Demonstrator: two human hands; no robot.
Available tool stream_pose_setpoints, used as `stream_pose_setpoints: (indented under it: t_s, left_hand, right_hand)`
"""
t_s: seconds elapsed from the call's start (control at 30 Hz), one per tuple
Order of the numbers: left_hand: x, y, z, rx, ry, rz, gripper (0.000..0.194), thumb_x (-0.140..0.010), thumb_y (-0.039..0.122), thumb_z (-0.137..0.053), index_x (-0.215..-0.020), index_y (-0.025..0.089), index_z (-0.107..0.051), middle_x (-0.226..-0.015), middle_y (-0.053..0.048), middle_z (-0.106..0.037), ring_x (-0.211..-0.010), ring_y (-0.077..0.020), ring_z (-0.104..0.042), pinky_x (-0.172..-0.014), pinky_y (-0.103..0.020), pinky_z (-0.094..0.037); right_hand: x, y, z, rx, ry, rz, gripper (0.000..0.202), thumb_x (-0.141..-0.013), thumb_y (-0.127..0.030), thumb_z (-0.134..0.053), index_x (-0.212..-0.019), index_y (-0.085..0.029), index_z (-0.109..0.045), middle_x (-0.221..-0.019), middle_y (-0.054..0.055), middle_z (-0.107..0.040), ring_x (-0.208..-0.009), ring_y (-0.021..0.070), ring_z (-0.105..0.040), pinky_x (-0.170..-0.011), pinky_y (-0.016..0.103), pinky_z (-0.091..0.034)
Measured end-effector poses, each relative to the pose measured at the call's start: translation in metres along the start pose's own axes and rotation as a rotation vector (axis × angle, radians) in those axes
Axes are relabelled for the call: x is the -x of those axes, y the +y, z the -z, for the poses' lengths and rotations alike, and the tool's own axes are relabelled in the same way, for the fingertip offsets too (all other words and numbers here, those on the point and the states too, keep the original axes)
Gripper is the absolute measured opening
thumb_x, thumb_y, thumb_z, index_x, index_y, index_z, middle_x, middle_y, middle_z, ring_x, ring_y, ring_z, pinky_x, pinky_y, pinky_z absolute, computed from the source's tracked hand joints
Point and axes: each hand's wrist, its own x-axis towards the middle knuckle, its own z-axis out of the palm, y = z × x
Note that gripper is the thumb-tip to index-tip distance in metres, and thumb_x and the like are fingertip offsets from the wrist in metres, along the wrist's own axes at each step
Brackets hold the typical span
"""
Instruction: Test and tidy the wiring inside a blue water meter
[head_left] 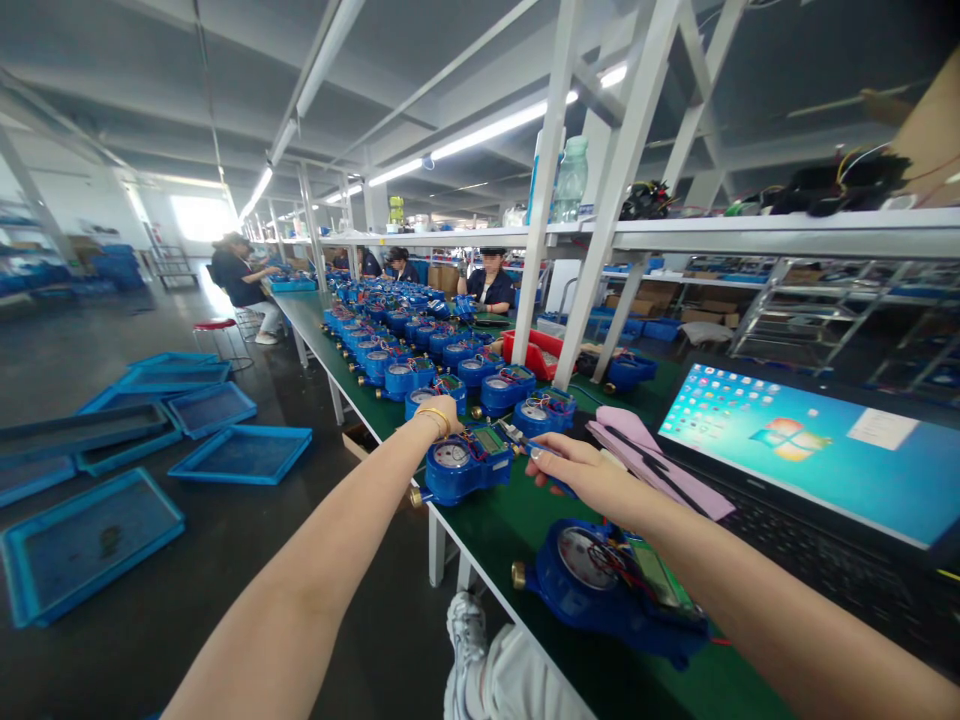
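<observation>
Your left hand point(439, 412) lies curled over the far end of a blue meter point(466, 462), fingers closed around its back edge, a gold bangle at the wrist. Your right hand point(581, 470) sits just right of that meter, fingers pinched on a slim tool point(517, 436) whose tip points left, into the open wiring on the meter's right half.

The meter stands at the near left edge of the bench point(517, 520), its long axis running left to right, with a brass fitting point(417, 496) poking off the left end past the edge. It lies between your hands: touching the left one, just left of the right one. The tool hand is the nearer one to the wiring. On top you see a round dial at the left and a small green board with red wires at the right.

A second meter point(607, 585) lies nearer you, under your right forearm, cover off. More meters point(405, 350) run in rows toward the far end. A laptop point(810, 450) stands open at the right, pink sheets point(637, 445) beside it.
</observation>
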Motion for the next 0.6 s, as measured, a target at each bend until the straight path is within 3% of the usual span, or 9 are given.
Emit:
stream_pose_setpoints:
  t_s: [0.3, 0.47, 0.6]
  left_hand:
    - [0.009, -0.006, -0.002, 0.168, 0.092, 0.015, 0.021, -0.085, 0.032, -0.063, -0.092, 0.012, -0.062, -0.101, -0.009, -0.063, -0.099, -0.0218, -0.059, -0.090, -0.043, -0.049]
    - [0.012, -0.021, -0.017, 0.494, 0.074, -0.011, 0.023, -0.086, 0.034, -0.060, -0.082, 0.012, -0.062, -0.087, -0.004, -0.063, -0.086, -0.0191, -0.061, -0.080, -0.038, -0.052]
    - [0.010, -0.027, -0.030, 0.823, 0.060, -0.041, 0.026, -0.090, 0.036, -0.055, -0.085, 0.012, -0.060, -0.083, -0.003, -0.062, -0.076, -0.0154, -0.061, -0.072, -0.034, -0.053]
  right_hand:
    - [0.001, 0.001, -0.008, -0.115, 0.012, -0.050, 0.013, -0.087, -0.028, -0.047, -0.093, -0.018, -0.053, -0.083, 0.001, -0.059, -0.075, 0.0121, -0.054, -0.065, 0.025, -0.040]
    - [0.003, -0.002, -0.016, -0.236, 0.000, -0.139, 0.018, -0.091, -0.031, -0.044, -0.087, -0.017, -0.053, -0.082, 0.002, -0.060, -0.071, 0.0100, -0.056, -0.063, 0.022, -0.042]
    - [-0.002, -0.002, -0.022, -0.319, -0.040, -0.208, 0.019, -0.092, -0.032, -0.043, -0.088, -0.016, -0.053, -0.084, 0.004, -0.062, -0.071, 0.0113, -0.060, -0.062, 0.023, -0.045]
